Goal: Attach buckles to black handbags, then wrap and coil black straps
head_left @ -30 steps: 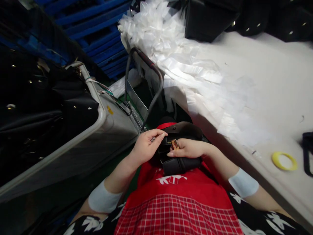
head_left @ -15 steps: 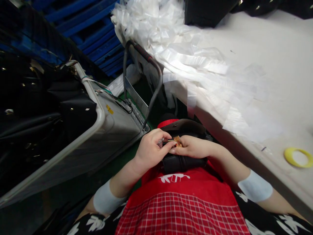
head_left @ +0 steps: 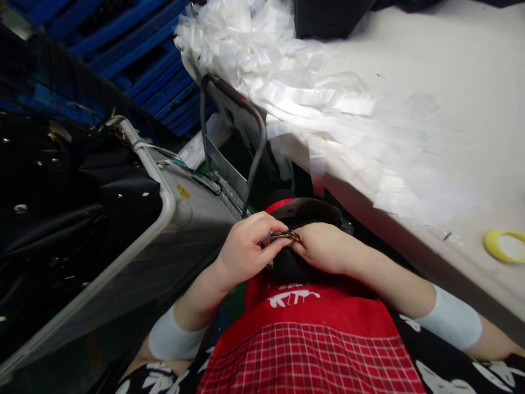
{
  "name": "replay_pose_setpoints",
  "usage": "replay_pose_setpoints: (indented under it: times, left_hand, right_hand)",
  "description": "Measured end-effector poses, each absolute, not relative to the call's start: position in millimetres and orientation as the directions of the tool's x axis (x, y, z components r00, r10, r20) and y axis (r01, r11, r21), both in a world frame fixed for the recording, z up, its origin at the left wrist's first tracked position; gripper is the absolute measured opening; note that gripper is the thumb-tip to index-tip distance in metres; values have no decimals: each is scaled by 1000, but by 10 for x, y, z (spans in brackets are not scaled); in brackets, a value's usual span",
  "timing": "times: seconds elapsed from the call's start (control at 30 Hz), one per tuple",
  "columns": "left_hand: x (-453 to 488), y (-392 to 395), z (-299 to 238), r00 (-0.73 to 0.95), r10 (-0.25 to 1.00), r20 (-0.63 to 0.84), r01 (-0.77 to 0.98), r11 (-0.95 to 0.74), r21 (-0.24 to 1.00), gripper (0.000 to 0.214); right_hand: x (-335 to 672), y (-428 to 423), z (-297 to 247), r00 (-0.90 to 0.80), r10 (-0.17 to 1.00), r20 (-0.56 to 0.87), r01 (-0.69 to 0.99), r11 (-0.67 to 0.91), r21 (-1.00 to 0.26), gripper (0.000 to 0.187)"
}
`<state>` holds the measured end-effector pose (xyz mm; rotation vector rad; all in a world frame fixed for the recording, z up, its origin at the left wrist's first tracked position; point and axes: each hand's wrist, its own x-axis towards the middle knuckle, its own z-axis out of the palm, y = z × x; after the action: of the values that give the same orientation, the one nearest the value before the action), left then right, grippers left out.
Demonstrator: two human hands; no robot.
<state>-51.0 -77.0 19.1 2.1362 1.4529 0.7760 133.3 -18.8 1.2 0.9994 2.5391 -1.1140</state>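
A: How do your hands stand?
B: Your left hand [head_left: 246, 244] pinches the zip [head_left: 281, 236], thumb against fingers; your right hand [head_left: 326, 246], folded closed, grips its brass-coloured end.
A: The black bag [head_left: 289, 268]?
B: At the far edge of your red apron [head_left: 348, 311], whose white lettering [head_left: 293, 297] is illegible.

The bag [head_left: 289, 268] had the smooth look of black leather with a low sheen, its zip [head_left: 281, 236] golden metal. The apron [head_left: 303, 355] was matt woven cloth, the trolley handle [head_left: 261, 134] dull metal tube, the wrappings [head_left: 283, 71] crinkled glossy film, the tabletop [head_left: 471, 98] smooth and matt.
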Motion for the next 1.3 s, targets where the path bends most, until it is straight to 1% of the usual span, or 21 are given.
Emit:
replay_pose_setpoints:
  times: [0.1,0.2,0.33,0.53,0.7,0.83,0.93,1.0,1.03,1.1,1.2,1.3]
  left_hand:
    - [-491,-759,203,348,906,240,695,-422,582,8]
    - [-457,-756,202,403,877,261,707,-480,519,6]
    - [-435,-767,190,446,857,260,743,-516,427,7]
    - [-469,-805,188,501,815,291,757,-576,309,10]
    - [-461,-811,239,540,801,256,770,-594,235,9]
    - [-436,-830,236,557,796,238,777,-600,192,10]
    - [-461,-865,157,547,814,195,781,-580,231,13]
    - [-495,-884,99,509,846,158,789,-532,307,13]
    - [-510,-888,79,474,868,149,792,-494,359,12]
    - [-515,-886,69,366,917,158,794,-397,461,11]
    - [-439,-858,111,202,960,192,782,-276,558,8]
    - [-300,-819,148,144,975,170,752,-219,622,11]
  right_hand:
    - [1326,-228,70,-714,546,-439,700,550,-455,37]
    - [1319,-257,97,-704,557,-440,709,578,-403,35]
    - [1308,-283,126,-683,595,-424,730,588,-349,33]
    - [1269,-290,182,-670,610,-424,741,583,-333,30]
    - [1260,-305,182,-678,590,-438,733,590,-339,27]
    - [1287,-278,146,-673,612,-415,739,555,-381,33]
    - [1340,-201,104,-674,609,-417,729,459,-508,35]
    - [1382,-141,77,-678,572,-461,715,367,-595,39]
    - [1400,-116,65,-676,555,-485,713,328,-619,41]
    - [1422,-85,46,-662,550,-509,724,295,-624,42]
    - [1417,-95,28,-655,591,-472,728,325,-603,37]
    - [1381,-155,32,-648,629,-430,744,402,-533,35]
